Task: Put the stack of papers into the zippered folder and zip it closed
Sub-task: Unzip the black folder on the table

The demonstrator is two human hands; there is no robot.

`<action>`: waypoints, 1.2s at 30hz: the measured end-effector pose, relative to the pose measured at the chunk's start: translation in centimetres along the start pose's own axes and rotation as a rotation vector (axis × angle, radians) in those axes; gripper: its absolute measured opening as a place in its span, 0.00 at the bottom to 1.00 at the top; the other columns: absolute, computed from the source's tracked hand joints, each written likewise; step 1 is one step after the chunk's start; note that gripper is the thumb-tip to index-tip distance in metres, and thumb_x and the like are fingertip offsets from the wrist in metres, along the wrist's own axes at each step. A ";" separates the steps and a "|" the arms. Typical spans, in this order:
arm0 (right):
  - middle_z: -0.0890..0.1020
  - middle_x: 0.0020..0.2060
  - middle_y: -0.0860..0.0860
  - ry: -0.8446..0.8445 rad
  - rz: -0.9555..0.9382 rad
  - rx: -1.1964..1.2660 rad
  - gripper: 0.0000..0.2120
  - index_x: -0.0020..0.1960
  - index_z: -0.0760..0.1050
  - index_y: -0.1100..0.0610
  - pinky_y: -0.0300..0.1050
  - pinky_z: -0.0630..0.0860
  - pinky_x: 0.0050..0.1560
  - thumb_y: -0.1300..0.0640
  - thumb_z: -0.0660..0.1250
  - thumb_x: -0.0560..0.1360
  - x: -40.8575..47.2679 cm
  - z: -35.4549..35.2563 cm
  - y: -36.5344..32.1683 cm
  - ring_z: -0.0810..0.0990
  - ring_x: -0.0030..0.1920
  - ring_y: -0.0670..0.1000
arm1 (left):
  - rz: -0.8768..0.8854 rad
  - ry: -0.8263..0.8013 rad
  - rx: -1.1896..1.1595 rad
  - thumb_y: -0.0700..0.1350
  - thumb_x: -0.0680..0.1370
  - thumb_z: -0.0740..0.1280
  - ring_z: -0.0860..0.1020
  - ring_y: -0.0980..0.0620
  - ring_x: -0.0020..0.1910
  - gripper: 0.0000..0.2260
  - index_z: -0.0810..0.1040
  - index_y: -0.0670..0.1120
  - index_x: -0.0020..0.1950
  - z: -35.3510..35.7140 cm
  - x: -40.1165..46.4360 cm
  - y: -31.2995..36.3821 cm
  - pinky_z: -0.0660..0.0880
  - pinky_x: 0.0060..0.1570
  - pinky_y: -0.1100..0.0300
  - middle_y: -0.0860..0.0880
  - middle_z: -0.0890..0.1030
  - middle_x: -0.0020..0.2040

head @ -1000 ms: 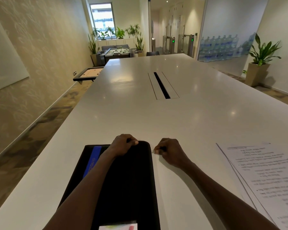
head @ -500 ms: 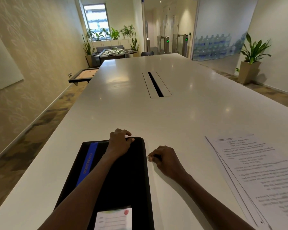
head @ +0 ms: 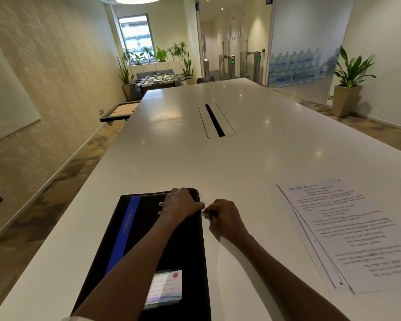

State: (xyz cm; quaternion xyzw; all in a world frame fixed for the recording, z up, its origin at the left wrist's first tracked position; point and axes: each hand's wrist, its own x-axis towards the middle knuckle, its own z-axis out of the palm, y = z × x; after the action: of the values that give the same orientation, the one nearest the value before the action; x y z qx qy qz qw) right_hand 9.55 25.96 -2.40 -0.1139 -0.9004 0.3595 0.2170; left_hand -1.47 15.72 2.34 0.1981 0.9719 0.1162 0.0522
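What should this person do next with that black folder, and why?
Probably draw the zipper pull along the folder's right edge toward the body to open it. The right hand pinches the pull beside the far right corner, the left hand presses the cover down, and the stack of papers lies outside on the table.

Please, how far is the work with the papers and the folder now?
Done: nothing visibly. In hand: left hand presses the black folder flat; right hand pinches the zipper pull on its right edge. Left: the stack of papers lies apart on the table, then zipping closed.
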 end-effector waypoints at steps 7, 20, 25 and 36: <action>0.84 0.37 0.55 -0.027 -0.039 -0.015 0.12 0.43 0.86 0.57 0.47 0.76 0.41 0.68 0.66 0.69 -2.1 -0.3 -0.1 0.80 0.39 0.53 | -0.003 -0.024 -0.026 0.62 0.67 0.71 0.77 0.42 0.53 0.31 0.76 0.41 0.60 -0.5 -0.3 0.0 0.77 0.52 0.49 0.41 0.76 0.56; 0.84 0.37 0.50 -0.011 -0.101 0.024 0.11 0.41 0.85 0.54 0.41 0.73 0.41 0.65 0.66 0.72 -8.9 -0.2 -1.3 0.77 0.39 0.46 | 0.019 -0.050 -0.055 0.64 0.65 0.72 0.78 0.43 0.52 0.32 0.77 0.41 0.58 -0.8 -2.2 -0.4 0.76 0.56 0.45 0.42 0.79 0.54; 0.84 0.39 0.51 0.014 -0.082 0.017 0.10 0.44 0.84 0.55 0.40 0.72 0.42 0.65 0.66 0.73 -10.0 -0.1 -1.6 0.78 0.42 0.49 | 0.065 -0.129 -0.088 0.65 0.65 0.73 0.76 0.44 0.56 0.29 0.76 0.44 0.54 -1.1 -3.5 -1.0 0.70 0.63 0.42 0.45 0.77 0.54; 0.84 0.39 0.54 -0.018 -0.044 0.064 0.06 0.45 0.86 0.56 0.42 0.73 0.42 0.62 0.70 0.72 -10.0 -0.6 -2.3 0.79 0.40 0.50 | 0.048 -0.122 -0.096 0.58 0.75 0.68 0.77 0.53 0.49 0.26 0.71 0.48 0.69 0.8 -12.3 -4.2 0.75 0.49 0.59 0.50 0.78 0.53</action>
State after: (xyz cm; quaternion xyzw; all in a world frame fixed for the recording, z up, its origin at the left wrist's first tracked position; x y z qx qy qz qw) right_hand 18.47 21.10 -3.54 -0.0836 -0.8927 0.3842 0.2203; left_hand 8.40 7.25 1.18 0.2252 0.9552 0.1514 0.1181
